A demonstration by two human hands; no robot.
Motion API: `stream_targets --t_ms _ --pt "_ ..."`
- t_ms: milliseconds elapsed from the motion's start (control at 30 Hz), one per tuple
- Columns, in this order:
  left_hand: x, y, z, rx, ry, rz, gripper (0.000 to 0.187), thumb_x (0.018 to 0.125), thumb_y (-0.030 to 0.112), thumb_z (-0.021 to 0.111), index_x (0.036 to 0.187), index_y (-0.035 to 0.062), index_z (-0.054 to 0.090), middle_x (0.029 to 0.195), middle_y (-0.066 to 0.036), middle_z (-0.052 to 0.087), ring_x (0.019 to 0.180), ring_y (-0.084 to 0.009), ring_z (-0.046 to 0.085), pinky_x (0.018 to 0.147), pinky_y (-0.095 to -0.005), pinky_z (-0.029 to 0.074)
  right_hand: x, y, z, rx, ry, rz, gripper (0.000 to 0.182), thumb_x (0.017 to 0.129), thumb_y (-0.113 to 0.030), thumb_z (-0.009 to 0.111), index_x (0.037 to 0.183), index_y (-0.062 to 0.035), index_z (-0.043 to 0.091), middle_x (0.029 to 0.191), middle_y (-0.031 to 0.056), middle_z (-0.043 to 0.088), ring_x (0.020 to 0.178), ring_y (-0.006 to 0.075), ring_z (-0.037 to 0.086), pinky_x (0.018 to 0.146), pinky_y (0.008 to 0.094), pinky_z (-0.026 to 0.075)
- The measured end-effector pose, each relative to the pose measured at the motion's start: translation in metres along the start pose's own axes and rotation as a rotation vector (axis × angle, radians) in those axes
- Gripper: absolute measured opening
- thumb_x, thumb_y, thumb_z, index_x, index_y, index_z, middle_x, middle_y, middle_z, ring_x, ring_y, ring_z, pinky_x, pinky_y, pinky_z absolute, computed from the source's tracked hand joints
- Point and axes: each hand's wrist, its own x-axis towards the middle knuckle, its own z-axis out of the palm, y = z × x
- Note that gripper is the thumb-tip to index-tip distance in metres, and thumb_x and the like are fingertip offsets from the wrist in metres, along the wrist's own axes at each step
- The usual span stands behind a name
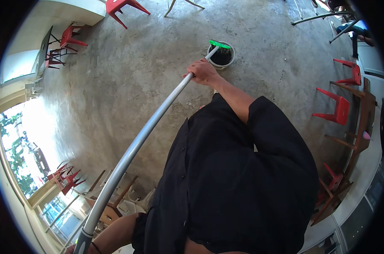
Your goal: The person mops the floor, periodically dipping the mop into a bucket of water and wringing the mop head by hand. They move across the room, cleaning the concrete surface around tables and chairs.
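Observation:
My right hand (202, 72) is closed around the lower part of a long silver pole (141, 137). The pole belongs to a floor brush with a bright green head (219, 44) and what look like dark bristles below it. That head sits at the mouth of a round, pale-rimmed bucket (232, 59) with a dark inside. At the bottom left, my left hand (79, 247) is partly cut off by the frame edge and wraps the grey grip (83, 241) at the pole's upper end. A dark band shows at that wrist.
Bare concrete floor (115, 80) surrounds the bucket. Red stools stand along the sides, such as one at the top (123, 6) and one at the right (337, 106). A wooden table (363, 122) lines the right wall. Part of another person (363, 36) shows at upper right.

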Motion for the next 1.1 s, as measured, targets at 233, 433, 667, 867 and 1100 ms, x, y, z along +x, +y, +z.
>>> stream_targets --t_ms 233,433,667,867,1100 --pt "-0.043 -0.012 -0.004 -0.055 0.002 -0.049 0.039 0.094 0.038 0.047 0.063 0.0148 0.044 0.055 0.004 0.039 0.047 -0.0096 0.042 0.052 -0.0249 0.039 -0.005 -0.029 -0.016 -0.136 0.032 -0.072 0.027 0.082 -0.038 0.062 0.07 -0.0149 0.058 0.075 0.0024 0.062 0.082 0.0219 0.061 0.078 0.0372 0.039" --pt "-0.07 -0.023 -0.003 -0.066 0.001 -0.078 0.04 0.095 0.038 0.046 0.063 0.0151 0.044 0.054 0.005 0.038 0.047 -0.0095 0.041 0.05 -0.0246 0.038 -0.008 -0.042 -0.02 -0.164 0.114 -0.147 0.031 0.081 -0.041 0.066 0.066 -0.0141 0.058 0.071 0.0021 0.062 0.081 0.0204 0.06 0.074 0.0359 0.04" --pt "-0.087 -0.022 -0.015 -0.034 0.035 -0.083 0.041 0.096 0.039 0.045 0.062 0.0155 0.043 0.053 0.005 0.037 0.047 -0.0094 0.041 0.049 -0.0243 0.038 -0.012 -0.052 -0.023 -0.187 0.102 -0.162 0.032 0.081 -0.04 0.066 0.066 -0.014 0.057 0.071 0.0017 0.062 0.081 0.0198 0.06 0.077 0.0355 0.04" --pt "-0.08 0.019 -0.052 0.01 0.097 -0.024 0.042 0.097 0.039 0.043 0.061 0.0159 0.043 0.053 0.005 0.036 0.046 -0.0093 0.04 0.048 -0.0241 0.038 -0.017 -0.058 -0.023 -0.186 0.146 -0.141 0.03 0.082 -0.039 0.065 0.067 -0.0135 0.058 0.072 0.0017 0.061 0.083 0.0204 0.06 0.077 0.0363 0.041" --pt "-0.056 0.119 -0.105 0.182 0.25 0.139 0.044 0.097 0.04 0.042 0.06 0.0162 0.042 0.052 0.005 0.035 0.046 -0.0092 0.04 0.046 -0.0238 0.038 -0.027 -0.013 0.03 -0.227 0.325 0.307 0.026 0.082 -0.042 0.061 0.08 -0.0158 0.062 0.087 0.0037 0.061 0.092 0.023 0.058 0.076 0.0434 0.044"
